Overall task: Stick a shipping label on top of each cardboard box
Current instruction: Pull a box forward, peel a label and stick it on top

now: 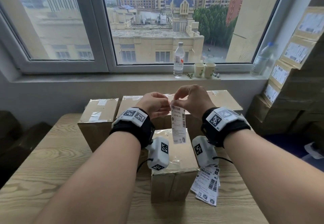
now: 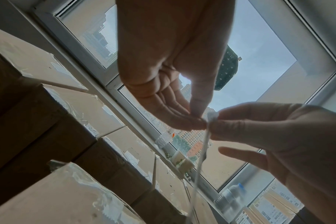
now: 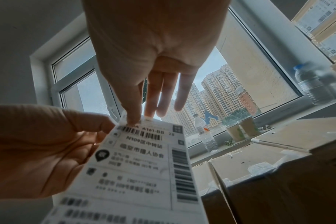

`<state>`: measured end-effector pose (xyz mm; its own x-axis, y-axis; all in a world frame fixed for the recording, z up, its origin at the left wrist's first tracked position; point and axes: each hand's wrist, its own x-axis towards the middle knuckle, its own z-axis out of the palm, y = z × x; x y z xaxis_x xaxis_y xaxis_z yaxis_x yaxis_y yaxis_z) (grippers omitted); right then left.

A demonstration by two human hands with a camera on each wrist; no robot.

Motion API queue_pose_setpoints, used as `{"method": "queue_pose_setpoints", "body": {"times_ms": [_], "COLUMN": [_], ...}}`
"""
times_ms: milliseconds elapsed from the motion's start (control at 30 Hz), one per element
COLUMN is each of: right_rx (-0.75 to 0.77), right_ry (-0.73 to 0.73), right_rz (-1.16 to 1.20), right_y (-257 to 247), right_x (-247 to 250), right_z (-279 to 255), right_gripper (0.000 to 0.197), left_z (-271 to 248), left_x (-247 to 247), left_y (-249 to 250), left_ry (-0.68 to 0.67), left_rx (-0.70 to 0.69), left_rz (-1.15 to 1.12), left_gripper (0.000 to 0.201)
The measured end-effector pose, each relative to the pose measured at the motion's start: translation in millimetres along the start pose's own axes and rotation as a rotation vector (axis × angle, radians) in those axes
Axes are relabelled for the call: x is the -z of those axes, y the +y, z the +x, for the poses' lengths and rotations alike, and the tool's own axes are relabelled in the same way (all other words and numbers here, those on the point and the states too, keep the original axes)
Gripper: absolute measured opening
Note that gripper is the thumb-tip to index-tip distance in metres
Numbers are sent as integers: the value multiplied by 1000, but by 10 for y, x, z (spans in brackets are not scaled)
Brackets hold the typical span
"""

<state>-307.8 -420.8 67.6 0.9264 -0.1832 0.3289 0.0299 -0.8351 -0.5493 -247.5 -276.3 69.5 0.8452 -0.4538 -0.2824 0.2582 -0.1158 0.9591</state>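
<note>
A white shipping label hangs in the air above the near cardboard box, whose taped top bears no label. My left hand pinches the label's top left corner and my right hand pinches its top edge. In the left wrist view, the left hand and right hand meet at the label, seen edge-on. The right wrist view shows the printed label, my right index fingertip on its top and the left hand at its corner.
A stack of loose labels lies on the wooden table right of the near box. Two more taped boxes stand behind. Labelled boxes are piled at the right. A bottle and two paper cups stand on the sill.
</note>
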Motion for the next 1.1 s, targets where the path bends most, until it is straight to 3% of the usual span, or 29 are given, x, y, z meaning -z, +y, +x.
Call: {"method": "queue_pose_setpoints", "body": {"times_ms": [333, 500, 700, 800, 967, 1100], "right_rx": [-55, -79, -108, -131, -184, -224], "right_ry": [4, -6, -3, -8, -39, -50], "right_rz": [49, 73, 115, 147, 232, 265], "right_y": [38, 49, 25, -6, -48, -62], "right_x": [20, -12, -81, -122, -204, -345], "right_z": [79, 121, 160, 186, 187, 204], "right_gripper": [28, 32, 29, 27, 6, 9], "left_z": [86, 189, 246, 261, 301, 340], "left_x": [22, 70, 134, 212, 488, 917], "left_y": [8, -34, -106, -133, -296, -625], "left_ry": [-105, -90, -35, 21, 69, 177], "left_rx": [18, -3, -40, -44, 20, 189], "left_rz": [44, 146, 154, 162, 171, 242], "left_gripper": [26, 12, 27, 25, 28, 23]}}
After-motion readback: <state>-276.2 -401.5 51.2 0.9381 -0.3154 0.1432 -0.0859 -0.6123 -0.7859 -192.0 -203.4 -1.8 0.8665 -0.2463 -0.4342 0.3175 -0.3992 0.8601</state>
